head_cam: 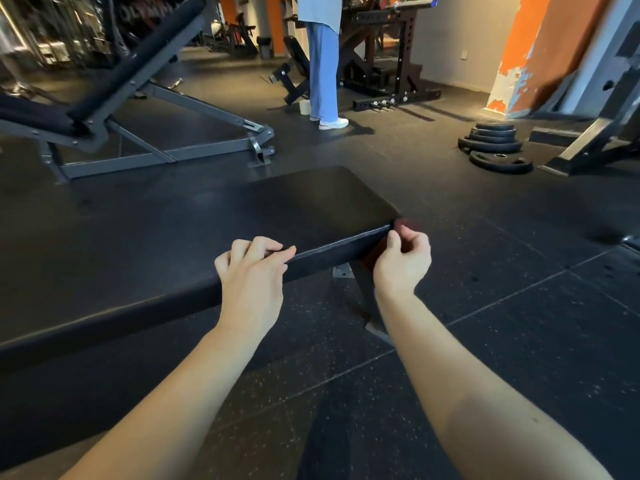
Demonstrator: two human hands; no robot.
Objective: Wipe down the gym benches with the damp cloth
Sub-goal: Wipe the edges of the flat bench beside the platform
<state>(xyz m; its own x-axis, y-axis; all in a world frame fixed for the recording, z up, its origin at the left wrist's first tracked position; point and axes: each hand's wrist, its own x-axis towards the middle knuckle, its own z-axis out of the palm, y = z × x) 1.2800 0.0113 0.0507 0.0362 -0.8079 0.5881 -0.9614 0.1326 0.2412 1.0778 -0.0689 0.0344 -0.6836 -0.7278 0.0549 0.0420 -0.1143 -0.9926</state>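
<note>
Filling the left and centre: a black flat bench, w/ 2 more beyond, an incline bench at left and a third bench by a rack. 1 person stands there. 1 stack of weight plates at right, no. unclear. 2 hands: left hand and right hand each pinch an end of 1 dark cloth, taut along the flat bench's near edge. Step, prob.: wiping that edge. Next: slide cloth along w/ firm pressure.

Matt black bench pad, speckled rubber floor, grey metal frame
</note>
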